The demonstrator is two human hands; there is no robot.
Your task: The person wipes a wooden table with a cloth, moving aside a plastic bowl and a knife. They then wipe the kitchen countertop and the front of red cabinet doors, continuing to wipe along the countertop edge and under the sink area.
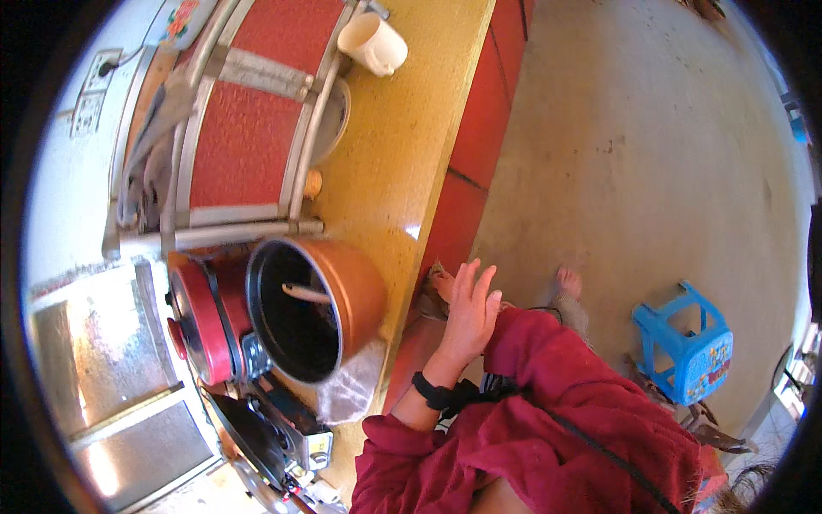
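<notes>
My left hand [471,315] hangs in the air beside the counter's front edge, palm down with its fingers apart and nothing in it. A black band [431,392] circles that wrist. Partly behind it, my right hand [443,284] shows low against the red cabinet front [457,212]. Grey-brown cloth [429,304] shows around those fingers, and the right wrist is mostly hidden. Left of my hands, a copper-coloured pot [359,295] lies tilted on the yellow counter [392,160], its dark inside facing left. A pale handle [306,293] shows within it.
A red electric cooker [212,321] stands behind the pot, with a black wok [247,437] on a stove nearby. A white mug [374,44] stands near a red-panelled rack [247,148]. A blue plastic stool [684,347] is on the floor to the right.
</notes>
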